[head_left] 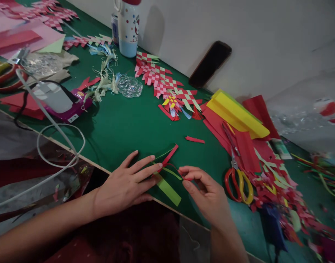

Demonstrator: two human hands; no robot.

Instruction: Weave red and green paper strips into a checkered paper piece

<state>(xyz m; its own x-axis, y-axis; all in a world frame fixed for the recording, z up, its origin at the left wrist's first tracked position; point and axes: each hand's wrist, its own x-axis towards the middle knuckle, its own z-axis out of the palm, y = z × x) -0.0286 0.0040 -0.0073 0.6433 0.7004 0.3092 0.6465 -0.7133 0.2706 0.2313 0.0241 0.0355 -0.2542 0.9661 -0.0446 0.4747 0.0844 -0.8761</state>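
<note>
Pinched between thumb and forefinger of the right hand [207,195]: the end of a narrow red paper strip [169,155], firmly gripped. Left hand [123,186] open, not clasping, with fingers outstretched and fingertips lying on the crossing of the strips, just beside the pinch. Running from that crossing toward the right hand, a thin green paper strip [170,172]. Directly below the crossing, a wider lime-green paper strip [167,190], angled down to the front edge of the green-topped table [123,128].

Just beyond the pinch, a loose red paper scrap [195,139]. Right of the right hand, scissors with red and yellow handles [237,186], lying on red paper sheets [246,146], with a folded yellow paper stack [237,113] farther up. Past the scissors, a heap of shredded red and green paper [277,193].

Straight ahead of the grip, a woven red-and-green paper piece [167,86], and behind it, a black phone [210,64] propped against the wall and a white-and-blue bottle [126,29]. Ahead and left of the left hand, a clear plastic tray [130,87], frayed pale fibre tassels [104,76] and a magenta-and-white plastic device [63,104]. Nearer the left forearm, a looped white cable [60,146], draped over the table's edge.
</note>
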